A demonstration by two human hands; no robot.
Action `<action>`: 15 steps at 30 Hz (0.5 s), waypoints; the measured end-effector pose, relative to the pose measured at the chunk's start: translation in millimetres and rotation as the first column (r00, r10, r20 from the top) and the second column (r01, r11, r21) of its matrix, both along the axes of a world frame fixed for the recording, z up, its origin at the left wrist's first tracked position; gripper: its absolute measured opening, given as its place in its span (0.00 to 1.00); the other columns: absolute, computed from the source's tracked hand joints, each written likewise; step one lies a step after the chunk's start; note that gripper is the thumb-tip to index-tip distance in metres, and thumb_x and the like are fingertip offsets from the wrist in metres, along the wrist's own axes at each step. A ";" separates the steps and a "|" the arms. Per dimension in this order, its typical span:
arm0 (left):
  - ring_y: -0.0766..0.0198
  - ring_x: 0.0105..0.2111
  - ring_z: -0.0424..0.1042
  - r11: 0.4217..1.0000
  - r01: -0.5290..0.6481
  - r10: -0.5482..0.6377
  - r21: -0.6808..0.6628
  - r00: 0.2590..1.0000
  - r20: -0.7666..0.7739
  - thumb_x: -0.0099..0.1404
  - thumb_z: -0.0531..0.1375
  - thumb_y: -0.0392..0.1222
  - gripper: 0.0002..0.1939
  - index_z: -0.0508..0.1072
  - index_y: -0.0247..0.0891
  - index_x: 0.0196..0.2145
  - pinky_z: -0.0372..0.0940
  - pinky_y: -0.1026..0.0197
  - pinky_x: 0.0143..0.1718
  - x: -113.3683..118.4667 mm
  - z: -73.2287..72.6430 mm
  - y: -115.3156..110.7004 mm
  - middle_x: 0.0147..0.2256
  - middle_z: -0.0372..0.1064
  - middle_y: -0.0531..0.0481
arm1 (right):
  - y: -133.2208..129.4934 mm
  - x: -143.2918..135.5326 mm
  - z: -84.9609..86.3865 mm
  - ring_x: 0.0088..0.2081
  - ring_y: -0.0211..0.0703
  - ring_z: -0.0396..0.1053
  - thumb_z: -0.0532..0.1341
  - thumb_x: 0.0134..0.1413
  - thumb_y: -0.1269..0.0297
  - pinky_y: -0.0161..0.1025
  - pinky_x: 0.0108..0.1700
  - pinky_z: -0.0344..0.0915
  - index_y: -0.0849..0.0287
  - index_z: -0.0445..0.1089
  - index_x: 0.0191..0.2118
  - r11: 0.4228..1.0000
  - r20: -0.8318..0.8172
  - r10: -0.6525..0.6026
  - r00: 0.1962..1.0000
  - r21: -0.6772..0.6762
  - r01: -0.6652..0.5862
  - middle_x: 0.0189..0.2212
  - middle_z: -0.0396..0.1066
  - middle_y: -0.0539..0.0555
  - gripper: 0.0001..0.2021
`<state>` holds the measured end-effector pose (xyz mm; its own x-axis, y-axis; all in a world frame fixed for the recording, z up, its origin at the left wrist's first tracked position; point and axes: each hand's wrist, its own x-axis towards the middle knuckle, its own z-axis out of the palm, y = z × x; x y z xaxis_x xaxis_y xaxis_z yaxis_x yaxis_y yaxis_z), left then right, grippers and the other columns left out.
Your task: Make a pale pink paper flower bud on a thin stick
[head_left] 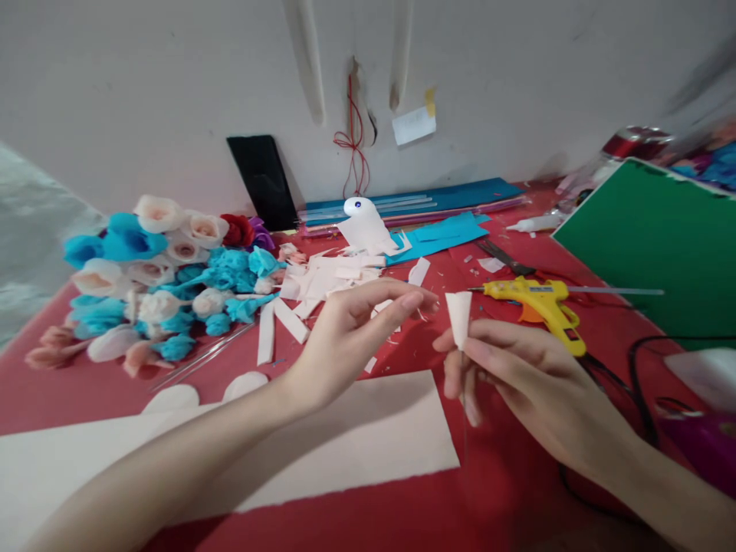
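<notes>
Fingers of the right hand [517,368] pinch a small rolled cone of white paper [458,317], held upright above the red surface [506,475] for shaping. The left hand [350,337] hovers just beside it, open, holding nothing. A yellow glue gun [543,300] lies within reach to the right.

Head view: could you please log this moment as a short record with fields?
Surface: red table
Right hand: pinches a small white paper cone upright between its fingertips
Left hand: open, fingers extended toward the cone, not touching it
Near the hands: large cream paper sheet, yellow glue gun, white paper scraps
Left side: pile of blue, white and pink paper flowers
Right side: green sheet
</notes>
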<state>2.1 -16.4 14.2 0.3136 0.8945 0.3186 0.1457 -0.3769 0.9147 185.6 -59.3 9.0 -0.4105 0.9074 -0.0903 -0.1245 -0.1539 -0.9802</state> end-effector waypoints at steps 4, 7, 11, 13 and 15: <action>0.75 0.32 0.70 0.998 0.005 0.001 -0.056 0.995 0.101 0.62 0.59 0.40 0.04 0.73 0.40 0.31 0.65 0.75 0.35 -0.1 0.1 -2.2 0.30 0.72 0.57 | -0.7 0.9 -0.2 0.22 0.28 0.66 0.53 0.61 0.63 0.28 0.25 0.61 0.57 0.68 0.29 1.000 -0.006 0.027 1.000 -0.005 -0.027 0.26 0.71 0.46 0.12; 0.73 0.31 0.69 0.999 -0.009 0.015 -0.034 0.988 0.156 0.59 0.62 0.39 0.02 0.73 0.40 0.28 0.66 0.71 0.35 -0.8 -0.2 -4.0 0.28 0.71 0.57 | -0.5 0.3 -0.7 0.22 0.28 0.65 0.53 0.61 0.63 0.28 0.25 0.61 0.57 0.68 0.29 0.999 -0.020 0.033 0.999 -0.003 -0.033 0.26 0.70 0.47 0.11; 0.71 0.33 0.69 0.999 -0.032 0.022 0.037 0.973 0.230 0.62 0.59 0.38 0.05 0.74 0.41 0.30 0.66 0.68 0.38 -1.1 0.0 -5.6 0.30 0.72 0.55 | -0.5 0.1 -1.2 0.22 0.28 0.65 0.53 0.61 0.64 0.28 0.24 0.61 0.57 0.68 0.30 0.999 -0.026 0.041 0.999 -0.002 -0.041 0.25 0.70 0.47 0.10; 0.70 0.35 0.69 0.999 -0.004 -0.010 0.047 0.955 0.297 0.65 0.55 0.38 0.09 0.74 0.42 0.32 0.66 0.66 0.41 -0.6 0.3 -5.7 0.33 0.71 0.54 | -0.8 0.1 -1.2 0.22 0.28 0.65 0.53 0.61 0.63 0.28 0.24 0.61 0.57 0.68 0.30 0.999 -0.023 0.042 0.999 -0.004 -0.043 0.25 0.70 0.47 0.10; 0.69 0.36 0.68 0.999 0.018 -0.030 0.039 0.941 0.337 0.67 0.53 0.39 0.10 0.74 0.42 0.34 0.66 0.64 0.43 -0.1 0.6 -5.4 0.37 0.70 0.53 | -1.2 0.0 -1.1 0.22 0.29 0.65 0.53 0.61 0.64 0.28 0.25 0.61 0.58 0.67 0.29 0.999 -0.014 0.047 0.999 -0.004 -0.047 0.25 0.70 0.47 0.11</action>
<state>2.0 -21.8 14.7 0.2032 0.8744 0.4406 -0.1791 -0.4092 0.8947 185.6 -60.5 8.0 -0.4541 0.8866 -0.0882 -0.1302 -0.1639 -0.9778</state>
